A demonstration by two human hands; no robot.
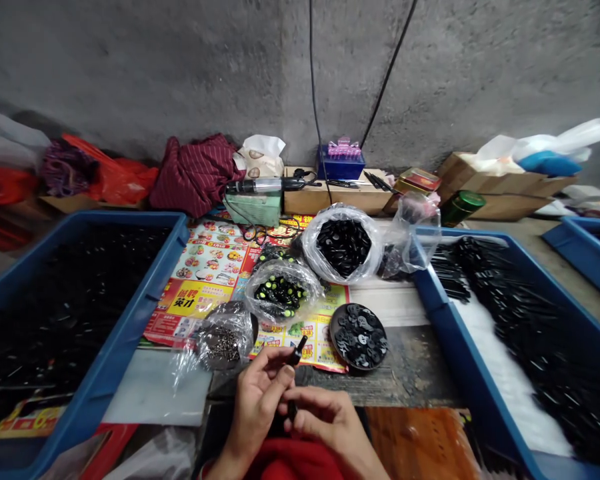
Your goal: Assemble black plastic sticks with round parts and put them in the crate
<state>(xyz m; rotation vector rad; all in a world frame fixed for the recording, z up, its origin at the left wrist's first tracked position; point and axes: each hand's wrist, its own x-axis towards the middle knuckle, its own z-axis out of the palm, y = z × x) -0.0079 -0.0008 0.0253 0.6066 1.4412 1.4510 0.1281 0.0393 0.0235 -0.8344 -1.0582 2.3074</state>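
Left hand (260, 397) grips a black tube (301, 347), right hand (325, 415) pinches a dark bit (293, 409), by bench (417, 367) edge between bins (129, 343).

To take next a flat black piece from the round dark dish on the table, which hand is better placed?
Probably the right hand: nearer the round dark dish, though pinching something black; the left hand grips a slim black rod.

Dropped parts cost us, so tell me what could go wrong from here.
The slim black piece in the left hand might slip and be hard to spot among so many dark parts.
The loose metal bits beside that hand could scatter if the crumpled plastic around them gets snagged.
The full dish sits near the right hand and may spill if bumped.
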